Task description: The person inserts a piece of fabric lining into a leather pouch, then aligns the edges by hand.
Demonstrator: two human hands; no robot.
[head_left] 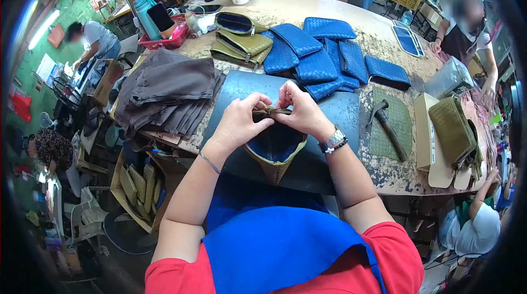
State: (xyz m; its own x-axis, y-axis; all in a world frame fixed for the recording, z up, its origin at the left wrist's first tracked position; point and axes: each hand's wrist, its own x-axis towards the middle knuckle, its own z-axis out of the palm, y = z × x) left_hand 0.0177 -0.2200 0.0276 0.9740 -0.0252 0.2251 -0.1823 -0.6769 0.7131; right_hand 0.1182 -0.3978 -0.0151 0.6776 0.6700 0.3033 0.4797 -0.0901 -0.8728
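Between my two hands is an olive pouch [276, 163] with a dark blue lining, its mouth spread toward me above a dark board [335, 170]. The fingers of my left hand [245, 119] pinch the left part of its far rim, close to the zipper. My right hand [301, 108], with a watch at the wrist, pinches the same rim just to the right. The fingertips of both hands nearly meet there. Blue woven pouches [317, 66] lie in a heap beyond my hands, and olive pouches [241, 44] are stacked to their left.
Dark brown cloth pieces [167, 88] are piled at left. On the right, a hammer [391, 129] rests on a green mat [379, 148], beside a cardboard box [422, 129] with an olive pouch. A red basket [164, 41] stands at the back left. Several people work around the table.
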